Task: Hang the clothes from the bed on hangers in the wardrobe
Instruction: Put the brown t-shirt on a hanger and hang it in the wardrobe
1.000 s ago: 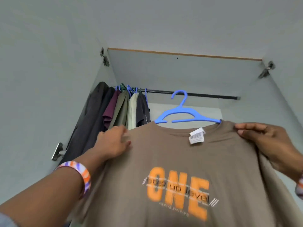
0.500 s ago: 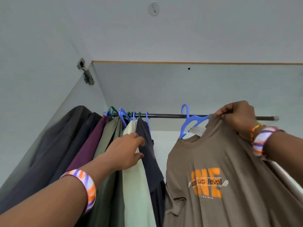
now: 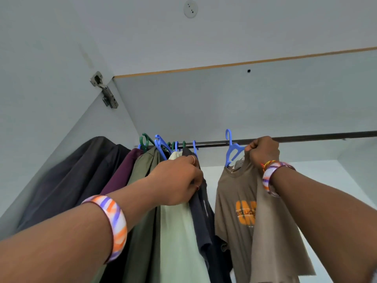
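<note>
On the rail's (image 3: 306, 138) left, several clothes (image 3: 173, 231) already hang. Right hand (image 3: 263, 152) grips brown shirt (image 3: 240, 201) on blue hanger (image 3: 231, 149), hook apparently at rail, maybe unseated. Left hand (image 3: 175, 180) grips dark shirt (image 3: 201, 217). Bed unseen.

A smooth, glossy blue plastic hanger (image 3: 232, 149) carries a matt brown cloth T-shirt (image 3: 236, 201) at three o'clock of the dark metal rail (image 3: 306, 138).
</note>
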### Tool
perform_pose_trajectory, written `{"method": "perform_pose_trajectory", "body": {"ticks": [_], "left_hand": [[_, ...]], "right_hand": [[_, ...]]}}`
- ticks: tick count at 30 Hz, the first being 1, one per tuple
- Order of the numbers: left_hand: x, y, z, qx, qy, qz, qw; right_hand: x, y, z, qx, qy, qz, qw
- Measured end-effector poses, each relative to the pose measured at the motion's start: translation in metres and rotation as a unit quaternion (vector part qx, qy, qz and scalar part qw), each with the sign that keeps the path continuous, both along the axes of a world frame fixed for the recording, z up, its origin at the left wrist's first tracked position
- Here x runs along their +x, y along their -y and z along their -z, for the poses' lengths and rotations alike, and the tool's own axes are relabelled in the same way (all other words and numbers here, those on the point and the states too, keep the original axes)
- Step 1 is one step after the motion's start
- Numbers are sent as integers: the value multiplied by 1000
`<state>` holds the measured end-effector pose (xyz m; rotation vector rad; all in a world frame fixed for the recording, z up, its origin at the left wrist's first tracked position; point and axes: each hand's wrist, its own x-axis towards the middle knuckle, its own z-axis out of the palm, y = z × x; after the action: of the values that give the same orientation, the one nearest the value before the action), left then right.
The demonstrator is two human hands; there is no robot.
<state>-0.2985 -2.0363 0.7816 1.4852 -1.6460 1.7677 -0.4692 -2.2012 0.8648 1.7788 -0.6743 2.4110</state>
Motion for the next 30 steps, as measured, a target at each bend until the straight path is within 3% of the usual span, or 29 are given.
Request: {"method": "perform_pose_trajectory", "body": {"ticks": [7, 14, 21, 26, 30], "left_hand": [[33, 2, 2, -62, 20, -9, 998], [63, 2, 4, -38, -9, -43, 998], [67, 9, 5, 22, -51, -78, 995], [80, 4, 24, 44, -61, -103, 992], [95, -23, 53, 16, -57, -81, 995]], "right_hand": [[33, 24, -8, 20, -153, 113, 982], [76, -2, -11, -43, -230, 20, 972], [113, -40, 4, -56, -366, 62, 927], [120, -76, 48, -158, -345, 267, 886], [128, -113, 92, -238, -332, 206, 889]]}}
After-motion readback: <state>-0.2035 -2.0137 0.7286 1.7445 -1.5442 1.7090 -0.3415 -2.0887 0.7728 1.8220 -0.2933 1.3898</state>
